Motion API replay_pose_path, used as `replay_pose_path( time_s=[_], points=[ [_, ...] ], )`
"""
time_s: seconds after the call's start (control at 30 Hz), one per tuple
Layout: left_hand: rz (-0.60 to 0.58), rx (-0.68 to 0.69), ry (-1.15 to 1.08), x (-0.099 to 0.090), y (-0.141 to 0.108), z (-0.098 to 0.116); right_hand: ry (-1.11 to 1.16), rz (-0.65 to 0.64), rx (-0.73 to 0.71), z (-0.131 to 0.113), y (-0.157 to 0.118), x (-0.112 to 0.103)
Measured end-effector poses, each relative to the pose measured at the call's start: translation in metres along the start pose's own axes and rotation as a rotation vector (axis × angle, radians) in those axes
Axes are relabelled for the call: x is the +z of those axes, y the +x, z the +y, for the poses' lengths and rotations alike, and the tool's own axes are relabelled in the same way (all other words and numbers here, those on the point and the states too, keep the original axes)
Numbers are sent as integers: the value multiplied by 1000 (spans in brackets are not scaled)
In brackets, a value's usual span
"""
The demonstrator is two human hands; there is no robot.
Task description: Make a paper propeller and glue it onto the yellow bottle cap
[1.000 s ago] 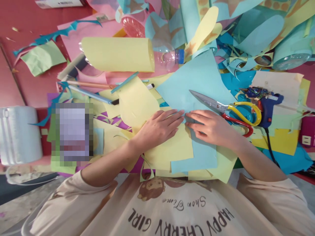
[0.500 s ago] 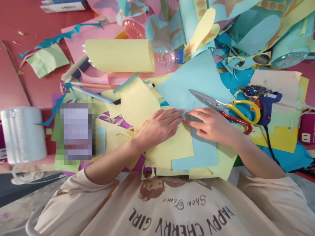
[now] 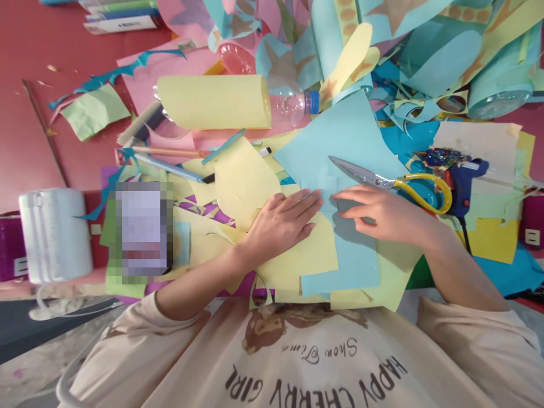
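My left hand (image 3: 287, 222) lies flat, fingers stretched, over a yellow paper sheet (image 3: 308, 255), with its fingertips at the edge of light blue paper. To its right, my right hand (image 3: 374, 212) is slightly raised with fingers apart and holds nothing. Beneath the right hand is a light blue paper piece (image 3: 357, 255) with a cut, angled outline. A larger light blue sheet (image 3: 340, 133) spreads out beyond both hands. On it lie scissors (image 3: 365, 173) with yellow and red handles, partly hidden by my right hand and forearm.
A glue gun (image 3: 463, 178) with a cord lies at the right. Beyond the hands is a plastic bottle (image 3: 293, 107) wrapped in yellow paper. A pixelated phone-like object (image 3: 142, 229) and a white case (image 3: 55, 235) sit left. Paper scraps and decorated bottles crowd the back.
My right hand has lifted a little and moved right, away from my left hand, its fingers spreading. The left hand stays flat on the paper. The view has shifted slightly.
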State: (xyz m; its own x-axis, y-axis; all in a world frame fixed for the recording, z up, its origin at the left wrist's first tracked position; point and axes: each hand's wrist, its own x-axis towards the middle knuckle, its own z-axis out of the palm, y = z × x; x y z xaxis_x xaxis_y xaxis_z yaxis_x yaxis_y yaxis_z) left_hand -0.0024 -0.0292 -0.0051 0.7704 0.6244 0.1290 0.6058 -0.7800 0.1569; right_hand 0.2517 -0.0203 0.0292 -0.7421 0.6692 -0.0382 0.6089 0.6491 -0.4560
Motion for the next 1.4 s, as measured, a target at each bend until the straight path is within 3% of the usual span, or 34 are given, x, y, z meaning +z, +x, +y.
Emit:
replay_pose_path(
  time_s=[0.1, 0.2, 0.33, 0.43, 0.57, 0.73, 0.87, 0.97, 1.23, 1.4],
  points=[
    [-14, -10, -26, 0, -1, 1, 93, -12, 42, 7, 13, -17],
    [1, -16, -32, 2, -1, 1, 63, 25, 22, 5, 54, -24],
    [1, -29, -44, 3, -1, 0, -110, 32, 102, -7, 123, -18],
    [10, -29, -37, 3, -1, 0, -215, -71, 129, -15, 155, -10],
    [54, -16, -11, 4, -1, 0, -272, -46, 109, -20, 166, 0],
    [23, -31, -30, 5, -2, 1, -286, -3, 83, -19, 168, 8],
    [-2, -33, -67, 7, -5, -1, -162, 27, 67, -8, 157, 1],
    [-16, -36, -98, 8, -7, -1, -80, 127, 111, 7, 127, -14],
    [25, -8, -47, 11, -8, 0, 107, 699, 347, 41, 20, -43],
    [-10, -10, -54, 12, -8, 2, -47, 939, 371, 34, -8, -52]
  ],
)
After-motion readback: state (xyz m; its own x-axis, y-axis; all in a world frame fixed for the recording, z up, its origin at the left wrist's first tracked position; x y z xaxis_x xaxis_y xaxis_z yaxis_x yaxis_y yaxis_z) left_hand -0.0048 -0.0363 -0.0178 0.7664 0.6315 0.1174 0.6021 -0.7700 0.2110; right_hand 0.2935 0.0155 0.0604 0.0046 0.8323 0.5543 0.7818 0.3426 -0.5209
